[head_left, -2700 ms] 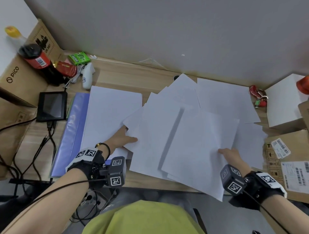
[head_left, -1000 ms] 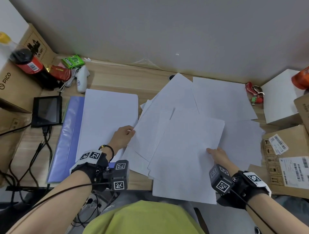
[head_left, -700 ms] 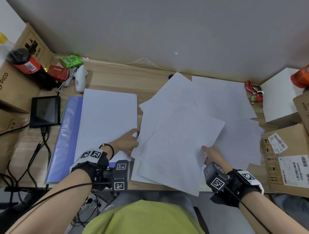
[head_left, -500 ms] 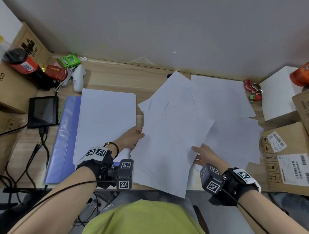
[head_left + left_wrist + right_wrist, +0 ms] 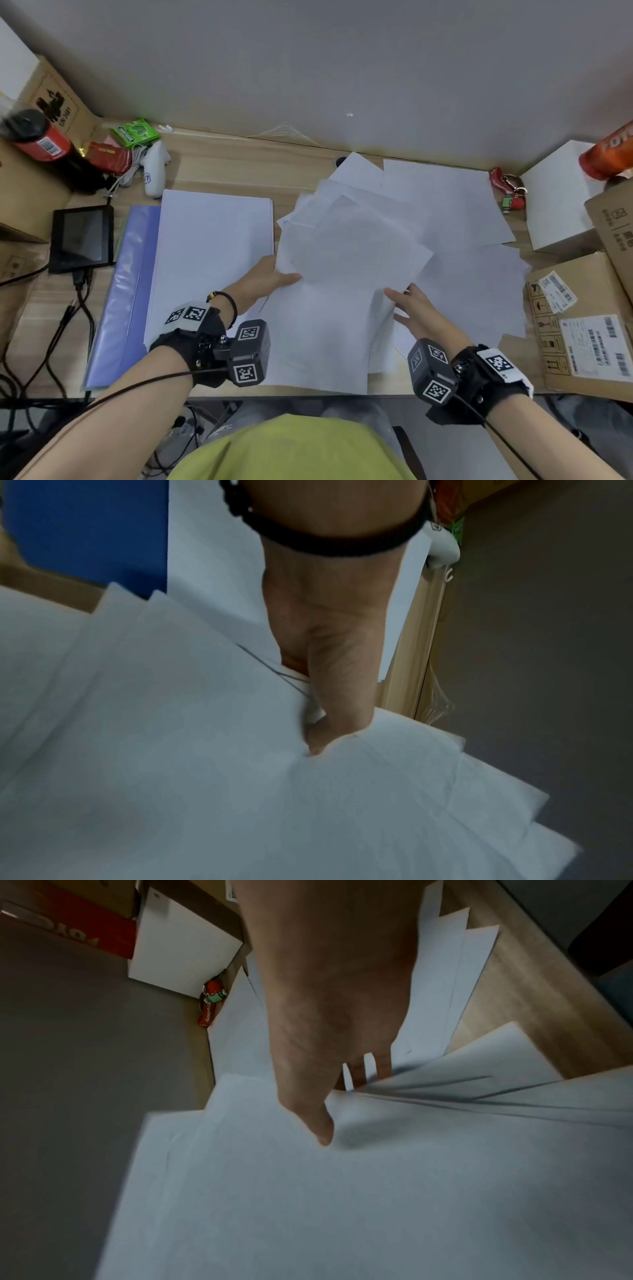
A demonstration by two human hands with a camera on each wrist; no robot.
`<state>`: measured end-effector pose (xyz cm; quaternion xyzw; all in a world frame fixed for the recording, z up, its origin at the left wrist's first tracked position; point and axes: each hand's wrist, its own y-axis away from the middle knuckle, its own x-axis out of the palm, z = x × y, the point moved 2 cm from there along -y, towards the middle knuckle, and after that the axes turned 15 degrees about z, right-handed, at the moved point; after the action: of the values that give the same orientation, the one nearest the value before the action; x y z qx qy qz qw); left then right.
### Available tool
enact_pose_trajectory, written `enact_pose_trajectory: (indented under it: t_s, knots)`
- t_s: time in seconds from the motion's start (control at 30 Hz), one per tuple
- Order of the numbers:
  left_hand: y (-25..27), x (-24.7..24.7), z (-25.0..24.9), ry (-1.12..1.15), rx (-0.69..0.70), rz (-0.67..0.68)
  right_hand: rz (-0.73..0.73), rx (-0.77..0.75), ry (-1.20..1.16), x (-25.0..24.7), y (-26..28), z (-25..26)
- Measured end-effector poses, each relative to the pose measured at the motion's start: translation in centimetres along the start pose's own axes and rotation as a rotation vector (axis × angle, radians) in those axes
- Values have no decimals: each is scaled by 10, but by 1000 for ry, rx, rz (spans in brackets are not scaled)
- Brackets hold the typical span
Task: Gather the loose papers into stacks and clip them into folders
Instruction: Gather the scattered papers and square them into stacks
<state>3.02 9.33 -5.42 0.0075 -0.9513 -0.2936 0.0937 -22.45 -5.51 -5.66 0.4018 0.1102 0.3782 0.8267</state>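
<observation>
A fan of loose sheets [image 5: 346, 274] lay across the middle of the wooden desk [image 5: 219, 168], some corners jutting past its front edge. The left hand [image 5: 263, 279] held the fan's left edge, its thumb [image 5: 337, 704] pressed on top of the top sheet and the other fingers hidden under the paper, so the sheets were pinched between them. The right hand [image 5: 412, 306] was at the fan's right edge with its thumb [image 5: 308, 1107] lying on the top sheet and its fingers tucked in among the splayed edges below, gripping part of the pile. More single sheets [image 5: 455, 205] lay flat farther right. To the left, a squared stack of paper [image 5: 212, 246] rested on an open blue folder [image 5: 126, 274], just beside the left hand.
</observation>
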Motion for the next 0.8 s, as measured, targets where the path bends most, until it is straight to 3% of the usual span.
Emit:
enact_pose_trajectory:
  t_s: [0.2, 0.33, 0.43, 0.5, 0.67, 0.8]
  knots:
    - [4, -7, -39, 43, 132, -94, -7, -194, 17, 11, 9, 55]
    - [13, -5, -87, 81, 323, -236, -19, -397, 103, 26, 30, 107]
    - [25, -6, -108, 68, 434, -257, 39, -534, 117, 32, 47, 129]
    - [31, -6, -108, 11, 437, -224, 38, -544, 191, 33, 51, 127]
    - [25, 2, -83, -37, 297, -196, -31, -450, 246, 43, 40, 103]
    - [32, 5, -101, 27, 392, -242, -55, -589, 171, 44, 51, 124]
